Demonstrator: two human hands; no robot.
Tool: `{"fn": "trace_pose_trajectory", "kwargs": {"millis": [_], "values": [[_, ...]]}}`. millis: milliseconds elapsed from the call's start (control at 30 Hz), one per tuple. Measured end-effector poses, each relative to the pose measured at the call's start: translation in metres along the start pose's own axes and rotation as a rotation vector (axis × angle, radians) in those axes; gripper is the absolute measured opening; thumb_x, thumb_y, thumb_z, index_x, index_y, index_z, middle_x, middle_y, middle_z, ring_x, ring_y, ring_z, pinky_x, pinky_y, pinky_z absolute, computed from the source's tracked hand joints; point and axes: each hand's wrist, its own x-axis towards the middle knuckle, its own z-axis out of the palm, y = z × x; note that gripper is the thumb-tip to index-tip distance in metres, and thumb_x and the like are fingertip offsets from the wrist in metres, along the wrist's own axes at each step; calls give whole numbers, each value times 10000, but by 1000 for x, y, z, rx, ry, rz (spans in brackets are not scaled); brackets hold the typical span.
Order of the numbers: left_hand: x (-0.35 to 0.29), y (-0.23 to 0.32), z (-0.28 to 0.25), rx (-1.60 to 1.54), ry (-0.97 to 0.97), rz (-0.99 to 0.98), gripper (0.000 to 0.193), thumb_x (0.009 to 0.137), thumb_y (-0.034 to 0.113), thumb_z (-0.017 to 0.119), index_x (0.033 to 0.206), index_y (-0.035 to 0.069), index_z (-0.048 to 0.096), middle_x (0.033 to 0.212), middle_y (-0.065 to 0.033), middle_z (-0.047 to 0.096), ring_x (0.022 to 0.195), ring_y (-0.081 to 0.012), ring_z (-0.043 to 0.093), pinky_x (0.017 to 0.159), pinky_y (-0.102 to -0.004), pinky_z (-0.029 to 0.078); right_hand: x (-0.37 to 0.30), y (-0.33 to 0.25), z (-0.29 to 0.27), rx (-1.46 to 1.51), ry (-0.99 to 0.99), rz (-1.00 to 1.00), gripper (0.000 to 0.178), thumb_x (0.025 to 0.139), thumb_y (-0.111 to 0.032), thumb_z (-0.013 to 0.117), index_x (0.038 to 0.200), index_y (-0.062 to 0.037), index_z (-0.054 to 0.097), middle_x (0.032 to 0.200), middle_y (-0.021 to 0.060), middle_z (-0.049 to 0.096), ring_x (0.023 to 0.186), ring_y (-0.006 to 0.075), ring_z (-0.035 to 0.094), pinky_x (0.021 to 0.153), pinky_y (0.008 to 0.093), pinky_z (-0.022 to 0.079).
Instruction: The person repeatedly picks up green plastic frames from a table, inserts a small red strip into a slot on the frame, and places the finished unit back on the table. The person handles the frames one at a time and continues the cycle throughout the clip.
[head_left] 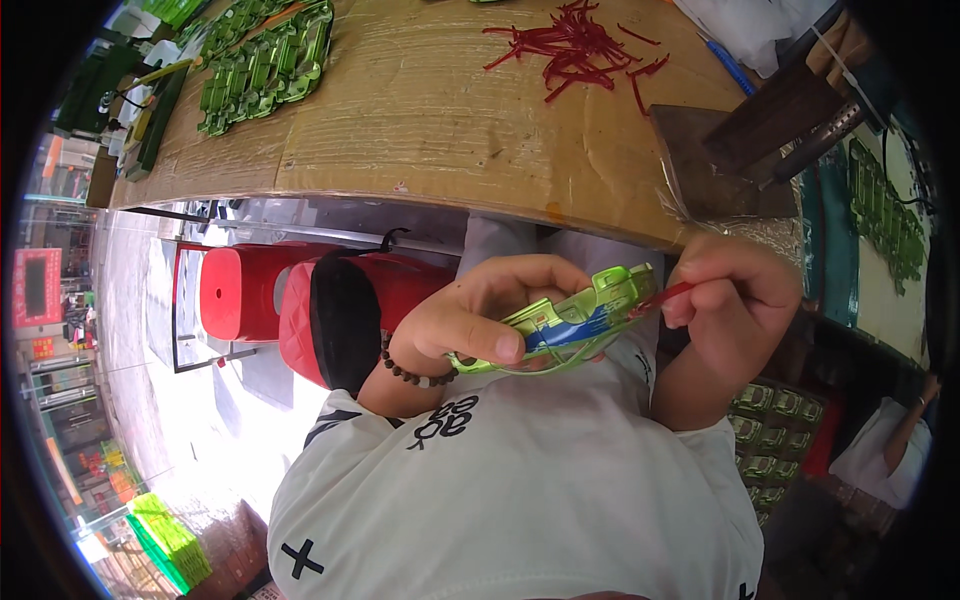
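Observation:
In front of my chest, my left hand (pixel 478 312) is closed round a bright green plastic shell (pixel 612 290) with a blue part (pixel 570 332) inside it. The thumb presses on the shell's near side, and a thin green loop runs along its lower edge. Close by on the right, my right hand (pixel 735 300) pinches a thin red strip (pixel 668 297) between thumb and fingers. The strip's tip reaches the right end of the shell; whether it sits inside an opening there cannot be made out.
A pile of red strips (pixel 578 45) lies on the brown-covered table (pixel 400 130). Rows of green shells (pixel 265 75) are at its far left. A metal plate and post (pixel 725 165), a blue pen-like tool (pixel 728 65) and red stools (pixel 240 290) stand around. At right is another person's arm (pixel 908 430).

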Motion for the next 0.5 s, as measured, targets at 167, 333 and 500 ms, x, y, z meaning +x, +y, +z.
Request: {"fn": "trace_pose_trajectory", "kwargs": {"millis": [167, 333, 500], "values": [[-3, 2, 1, -16, 17, -6, 845, 609, 255, 772, 1229, -117, 335, 1179, -289, 453, 1013, -406, 543, 680, -338, 513, 7, 14, -2, -227, -89, -303, 167, 667, 15, 699, 804, 70, 621, 632, 118, 603, 527, 153, 550, 474, 235, 390], [-4, 1, -2, -37, 39, -8, 887, 608, 282, 772, 1248, -116, 306, 1163, -300, 455, 986, -420, 552, 567, -304, 528, 14, 22, 0, -392, -113, -560, 187, 654, -30, 727, 799, 34, 627, 670, 96, 617, 544, 170, 558, 475, 242, 392], [-4, 4, -6, -90, -55, -1, 766, 650, 287, 744, 1200, -79, 357, 1102, -211, 519, 1006, -312, 570, 622, -238, 544, 13, 27, -1, -445, -60, -636, 215, 657, -48, 733, 828, 21, 623, 704, 94, 625, 572, 174, 570, 486, 246, 398]]}}
